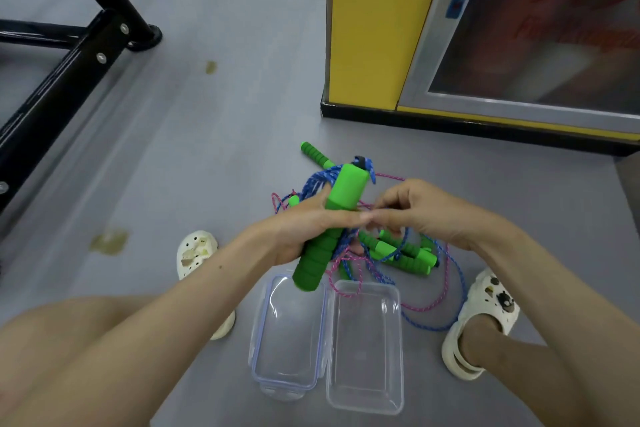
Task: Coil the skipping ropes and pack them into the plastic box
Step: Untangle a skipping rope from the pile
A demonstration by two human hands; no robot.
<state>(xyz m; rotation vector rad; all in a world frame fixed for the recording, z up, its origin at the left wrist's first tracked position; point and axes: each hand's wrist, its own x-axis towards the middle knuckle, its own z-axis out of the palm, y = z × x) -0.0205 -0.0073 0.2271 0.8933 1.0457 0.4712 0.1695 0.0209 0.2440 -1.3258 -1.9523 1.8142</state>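
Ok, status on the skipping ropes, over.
Left hand grips green handle. Right hand pinches tangled ropes, not yet coiled. Plastic box open, empty; lid beside it.

Apparent lid (287,333) left of box (365,350); ropes (412,258) behind.

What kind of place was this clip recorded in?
Probably a gym or fitness room: a black bolted equipment frame stands on the grey floor, and skipping ropes lie heaped near a yellow cabinet.

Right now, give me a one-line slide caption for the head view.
Left hand grips a green rope handle while the right hand pinches tangled cord near the open plastic box.
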